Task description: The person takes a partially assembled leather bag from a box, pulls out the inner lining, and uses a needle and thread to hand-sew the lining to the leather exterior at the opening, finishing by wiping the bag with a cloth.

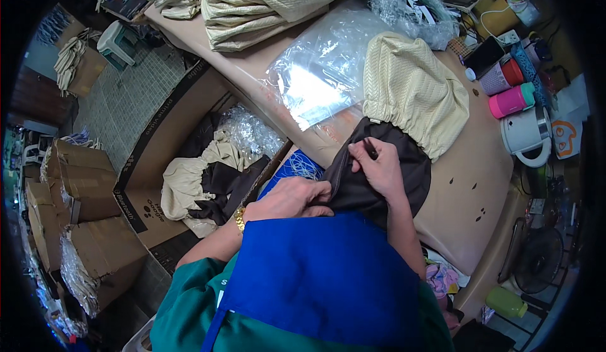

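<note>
A cream quilted fabric piece [410, 87] with a gathered band lies on the table, joined to dark brown fabric [398, 169] reaching down to my blue apron. My left hand [290, 197], with a gold wrist band, is closed on the brown fabric's folded edge. A little above and right of it, my right hand [379, 169] is closed in a pinch at that fabric, with a small dark thing between the fingers that I cannot make out. Blue material with tangled pale threads [293, 169] shows just left of my hands.
A cardboard box [142, 181] of cream and dark cloth stands left of the table [467, 219]. More cream fabric [271, 11] and clear plastic bags [315, 61] lie at the back. A mug [524, 134], a pink bottle [508, 102] and a phone crowd the right. Cartons [98, 251] stand far left.
</note>
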{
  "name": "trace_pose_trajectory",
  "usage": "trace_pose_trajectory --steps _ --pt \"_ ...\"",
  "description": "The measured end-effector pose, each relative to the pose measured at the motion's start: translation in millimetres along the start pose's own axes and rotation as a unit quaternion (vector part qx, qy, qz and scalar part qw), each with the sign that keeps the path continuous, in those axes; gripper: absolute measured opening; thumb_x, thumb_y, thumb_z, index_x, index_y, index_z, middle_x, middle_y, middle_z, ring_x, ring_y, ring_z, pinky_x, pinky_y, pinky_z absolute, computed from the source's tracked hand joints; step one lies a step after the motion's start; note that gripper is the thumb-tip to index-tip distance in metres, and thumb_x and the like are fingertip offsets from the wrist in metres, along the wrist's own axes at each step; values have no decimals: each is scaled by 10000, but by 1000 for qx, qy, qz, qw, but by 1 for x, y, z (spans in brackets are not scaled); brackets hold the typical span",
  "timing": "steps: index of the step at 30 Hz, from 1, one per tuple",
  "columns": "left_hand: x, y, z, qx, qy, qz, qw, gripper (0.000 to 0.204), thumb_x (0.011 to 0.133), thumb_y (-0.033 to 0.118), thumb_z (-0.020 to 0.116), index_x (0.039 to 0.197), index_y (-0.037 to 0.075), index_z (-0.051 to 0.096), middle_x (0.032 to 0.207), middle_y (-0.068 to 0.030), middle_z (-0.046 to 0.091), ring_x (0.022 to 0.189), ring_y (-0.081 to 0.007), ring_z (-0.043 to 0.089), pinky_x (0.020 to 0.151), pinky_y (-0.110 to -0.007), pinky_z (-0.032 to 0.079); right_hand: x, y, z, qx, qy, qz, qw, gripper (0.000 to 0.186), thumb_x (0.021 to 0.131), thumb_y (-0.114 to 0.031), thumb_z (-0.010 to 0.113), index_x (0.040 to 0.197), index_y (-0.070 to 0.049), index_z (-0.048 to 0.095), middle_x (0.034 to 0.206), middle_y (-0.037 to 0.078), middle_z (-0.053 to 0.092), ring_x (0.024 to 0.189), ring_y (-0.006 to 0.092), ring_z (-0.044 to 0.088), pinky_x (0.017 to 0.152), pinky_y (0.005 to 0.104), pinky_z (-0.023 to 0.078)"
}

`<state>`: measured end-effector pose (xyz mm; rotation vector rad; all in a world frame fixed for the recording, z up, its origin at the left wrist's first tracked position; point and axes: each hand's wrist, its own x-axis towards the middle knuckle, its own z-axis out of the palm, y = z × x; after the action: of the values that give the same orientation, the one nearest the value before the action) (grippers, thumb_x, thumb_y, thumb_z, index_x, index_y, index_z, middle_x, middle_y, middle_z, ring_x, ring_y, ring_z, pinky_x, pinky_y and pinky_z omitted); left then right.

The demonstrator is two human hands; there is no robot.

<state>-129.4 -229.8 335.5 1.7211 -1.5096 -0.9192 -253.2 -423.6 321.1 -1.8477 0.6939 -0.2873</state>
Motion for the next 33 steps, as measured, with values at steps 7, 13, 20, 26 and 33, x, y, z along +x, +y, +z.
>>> trace_pose_trajectory --steps 7,13,20,26,33 --pt "5 -28 -26 41 143 -42 988 530 790 442 771 1043 -3 633 870 -183 651 848 -387 635 753 -428 505 -2 10 -16 77 6 14 997 249 940 -236 660 845 -6 671 616 19 622 611 63 538 562 241 391" --pt "58 -21 -19 63 167 -84 980 440 837 350 756 1028 -31 646 738 -216 619 671 -325 630 623 -402 468 32 -37 -34 -171 220 -117 953 290 826 -225 766 948 6 641 709 81 632 633 208 609 646 345 486" --pt "40 -6 -6 111 134 -36 984 374 845 327 737 960 -20 661 730 -231 639 716 -396 646 638 -434 499 179 -27 -73 -418 134 -41 898 466 790 -388 779 1002 13 673 963 231 681 965 404 656 884 456 509" --pt "15 25 -44 -26 253 1 967 230 778 143 806 876 -24 681 645 -134 623 543 -205 599 521 -305 445 134 -94 -132 -291 326 -125 891 173 821 -254 728 839 -82 733 853 141 710 813 272 684 715 385 510" --pt "34 125 -64 142 324 333 874 177 689 52 833 810 50 705 642 -54 623 522 -193 571 492 -297 434 72 -84 -246 192 458 -241 834 161 892 -200 700 868 -41 693 652 -20 586 494 45 415 456 236 270"
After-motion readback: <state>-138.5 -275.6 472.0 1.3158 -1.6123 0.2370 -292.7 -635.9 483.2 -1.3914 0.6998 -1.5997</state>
